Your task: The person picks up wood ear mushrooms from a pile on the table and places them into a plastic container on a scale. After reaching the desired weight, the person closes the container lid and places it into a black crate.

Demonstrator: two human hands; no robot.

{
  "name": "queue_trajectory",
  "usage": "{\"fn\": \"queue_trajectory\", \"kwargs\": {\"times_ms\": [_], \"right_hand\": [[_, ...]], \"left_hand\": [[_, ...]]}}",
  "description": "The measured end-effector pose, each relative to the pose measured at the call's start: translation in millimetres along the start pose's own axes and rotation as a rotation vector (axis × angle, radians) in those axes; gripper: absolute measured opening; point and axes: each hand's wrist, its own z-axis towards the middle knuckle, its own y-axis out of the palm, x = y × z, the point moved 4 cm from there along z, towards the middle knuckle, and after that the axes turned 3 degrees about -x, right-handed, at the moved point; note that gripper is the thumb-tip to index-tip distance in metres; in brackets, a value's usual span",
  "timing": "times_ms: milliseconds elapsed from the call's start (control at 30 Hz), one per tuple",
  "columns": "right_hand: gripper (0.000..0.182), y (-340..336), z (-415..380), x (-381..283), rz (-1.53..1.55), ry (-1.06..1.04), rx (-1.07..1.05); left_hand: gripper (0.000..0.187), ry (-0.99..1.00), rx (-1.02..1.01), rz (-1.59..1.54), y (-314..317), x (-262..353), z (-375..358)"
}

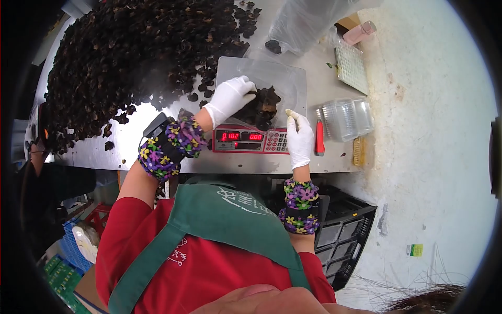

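A heap of dark, wrinkled pieces that look like black fungus [265, 104] lies in what seems to be a clear plastic container on the scale [229, 67]. My left hand [229, 99], in a white glove, reaches over the heap's left side. Its fingers are bent together at the dark pieces; what is between the fingertips is hidden. On the right side, my gloved right hand [299, 138] has its thumb and fingers closed near the container's edge; I cannot make out what they pinch. The scale's red display [239, 137] reads 0.182 and 0.00.
A large pile of the same dark pieces [130, 57] covers the table's left side. To the right lie a red-handled tool [319, 138], stacked clear containers [348, 119] and a yellow brush-like object [358, 152]. A plastic bag [308, 23] and pink bottle [360, 32] are behind.
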Motion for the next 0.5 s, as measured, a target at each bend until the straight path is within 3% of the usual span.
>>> {"fn": "queue_trajectory", "kwargs": {"times_ms": [67,133,200,267,333,400,467,500], "right_hand": [[0.019,-2.0,-3.4,-2.3,-0.01,-0.088,0.02],[0.018,1.1,-2.6,-1.4,-0.049,-0.151,-0.022],[0.016,6.8,-2.0,-4.4,-0.087,-0.219,-0.069],[0.015,14.6,1.5,-16.8,-0.076,-0.371,-0.113],[0.015,15.5,5.8,-20.1,-0.059,-0.397,-0.124],[0.015,18.2,11.3,-18.7,-0.002,-0.345,-0.143],[0.015,20.1,14.6,-15.0,0.018,-0.339,-0.16],[0.015,19.7,15.8,-14.7,0.026,-0.337,-0.159]], "left_hand": [[0.016,-0.016,0.155,-0.196,-19.3,-3.5,-4.4],[0.014,-0.054,0.168,-0.2,-29.1,-4.8,-6.7],[0.016,-0.251,0.153,-0.576,-32.0,-7.2,-13.8],[0.017,-0.308,0.167,-0.666,-37.2,-6.1,-20.8],[0.019,-0.524,0.246,-1.047,-37.1,-8.3,-29.8],[0.021,-0.452,0.206,-1.034,-29.4,-11.5,-34.8],[0.02,-0.501,0.139,-0.897,-23.3,-7.3,-36.6],[0.02,-0.449,0.237,-0.932,-23.3,-2.0,-36.7]]}}
